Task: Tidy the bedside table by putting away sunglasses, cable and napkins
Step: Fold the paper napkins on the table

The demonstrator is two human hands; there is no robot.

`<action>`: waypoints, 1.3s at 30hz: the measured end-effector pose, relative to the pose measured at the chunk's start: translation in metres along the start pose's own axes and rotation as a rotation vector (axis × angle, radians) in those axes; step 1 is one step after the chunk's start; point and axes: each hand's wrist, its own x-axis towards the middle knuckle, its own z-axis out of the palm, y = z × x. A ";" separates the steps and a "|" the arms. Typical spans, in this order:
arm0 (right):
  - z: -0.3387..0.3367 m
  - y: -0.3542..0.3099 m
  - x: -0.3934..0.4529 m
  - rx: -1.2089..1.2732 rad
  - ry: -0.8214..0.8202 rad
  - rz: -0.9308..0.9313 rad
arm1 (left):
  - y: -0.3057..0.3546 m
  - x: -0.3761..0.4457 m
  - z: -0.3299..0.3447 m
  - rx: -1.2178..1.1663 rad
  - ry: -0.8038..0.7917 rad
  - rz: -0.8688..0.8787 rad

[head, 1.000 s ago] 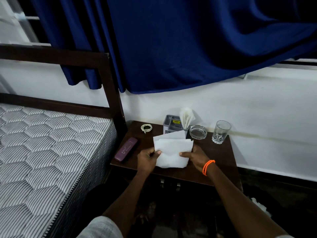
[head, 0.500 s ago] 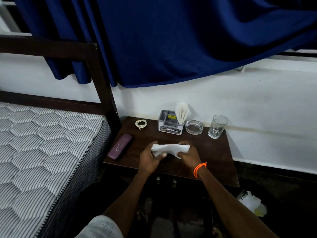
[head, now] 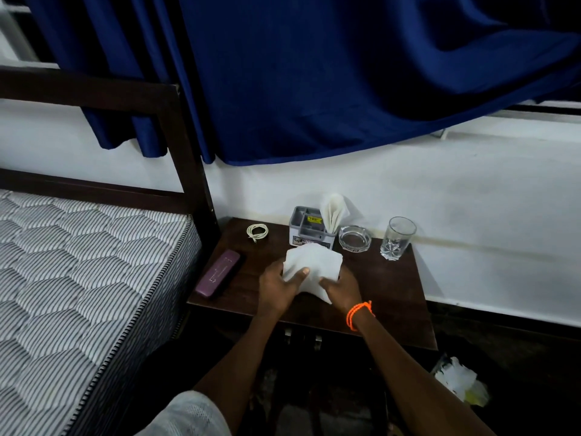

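A white napkin is held over the middle of the dark wooden bedside table. My left hand grips its left edge, thumb on top. My right hand, with an orange band on the wrist, holds its lower right edge. Behind the napkin stands a grey organiser box with folded napkins upright in its right compartment. A coiled white cable lies at the table's back left. A purple sunglasses case lies shut along the left edge.
A glass ashtray and a drinking glass stand at the table's back right. The mattress and dark bed frame border the left side. Blue curtain hangs above. Crumpled litter lies on the floor at right.
The napkin was spread open, then pressed into a narrow strip, and now shows as a smaller folded sheet between both hands. The view has shifted slightly.
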 end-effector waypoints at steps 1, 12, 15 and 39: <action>0.001 0.003 -0.002 -0.033 -0.017 0.012 | -0.002 -0.002 0.000 0.001 -0.019 -0.014; 0.007 0.006 -0.005 -0.065 0.060 -0.001 | -0.007 -0.011 -0.004 0.092 0.022 0.076; 0.010 0.009 -0.011 -0.064 0.010 0.025 | -0.009 -0.013 -0.004 0.071 -0.070 0.022; 0.015 0.009 -0.020 -0.074 0.034 0.038 | -0.014 -0.014 -0.012 0.158 -0.126 -0.128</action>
